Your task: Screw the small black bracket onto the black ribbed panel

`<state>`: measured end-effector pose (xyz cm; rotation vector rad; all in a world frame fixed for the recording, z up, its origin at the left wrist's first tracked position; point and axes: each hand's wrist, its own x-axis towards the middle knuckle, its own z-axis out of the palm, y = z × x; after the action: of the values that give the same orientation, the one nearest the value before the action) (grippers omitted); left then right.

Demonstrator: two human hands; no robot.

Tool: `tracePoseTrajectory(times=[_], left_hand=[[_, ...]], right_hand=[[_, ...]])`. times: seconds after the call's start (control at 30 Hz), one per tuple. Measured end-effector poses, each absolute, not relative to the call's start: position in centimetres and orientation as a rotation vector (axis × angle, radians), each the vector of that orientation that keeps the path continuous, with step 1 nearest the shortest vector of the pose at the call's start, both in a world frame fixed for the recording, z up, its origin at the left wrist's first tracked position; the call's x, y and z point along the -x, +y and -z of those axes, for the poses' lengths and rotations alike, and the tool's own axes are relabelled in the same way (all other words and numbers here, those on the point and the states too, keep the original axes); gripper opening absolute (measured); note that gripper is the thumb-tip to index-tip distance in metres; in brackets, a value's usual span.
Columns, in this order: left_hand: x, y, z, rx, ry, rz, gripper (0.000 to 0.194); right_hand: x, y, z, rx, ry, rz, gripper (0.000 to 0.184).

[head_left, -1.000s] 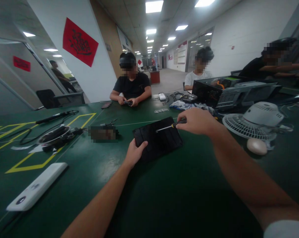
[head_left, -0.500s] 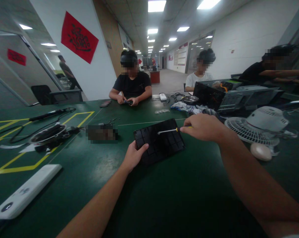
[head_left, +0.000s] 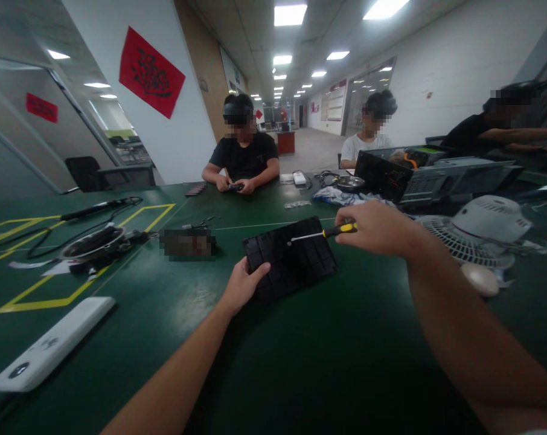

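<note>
A flat black rectangular plastic panel (head_left: 296,269) with a ribbed surface is in front of me, tilted over the green table. My left hand (head_left: 246,284) grips its left edge, thumb on top and the other fingers hidden beneath. In my right hand (head_left: 368,228) is a screwdriver (head_left: 341,229) with a yellow and black handle. Its metal shaft points left across the panel, and the tip meets a small round light spot near the middle, which I cannot make out clearly.
On the right lie a white fan (head_left: 486,223) and a pale rounded object (head_left: 480,279). A long white device (head_left: 51,344) rests at left, with cables and a coiled part (head_left: 95,241) behind it. Across the table (head_left: 264,362) sits a person in black (head_left: 241,151).
My right hand's fingers have shifted on the screwdriver, so more of its yellow handle shows. The panel and my left hand are almost unmoved. A person walking at far left is out of sight.
</note>
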<state>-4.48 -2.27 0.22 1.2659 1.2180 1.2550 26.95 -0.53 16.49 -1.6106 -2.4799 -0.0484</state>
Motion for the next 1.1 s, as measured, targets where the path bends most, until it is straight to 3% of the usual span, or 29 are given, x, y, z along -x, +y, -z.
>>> tracePoseTrajectory(times=[0.2,1.1], left_hand=[[4.3,-2.4,-0.6,-1.282,1.24,-1.246,0.047],[4.1,-2.3,-0.8,-1.258,1.269,-1.299,0.054]], right_hand=[[-26.5,-0.9,-16.7,1.65,-2.416,0.116,0.036],[-25.8,-1.5,-16.9,1.61,-2.408,0.179,0.035]])
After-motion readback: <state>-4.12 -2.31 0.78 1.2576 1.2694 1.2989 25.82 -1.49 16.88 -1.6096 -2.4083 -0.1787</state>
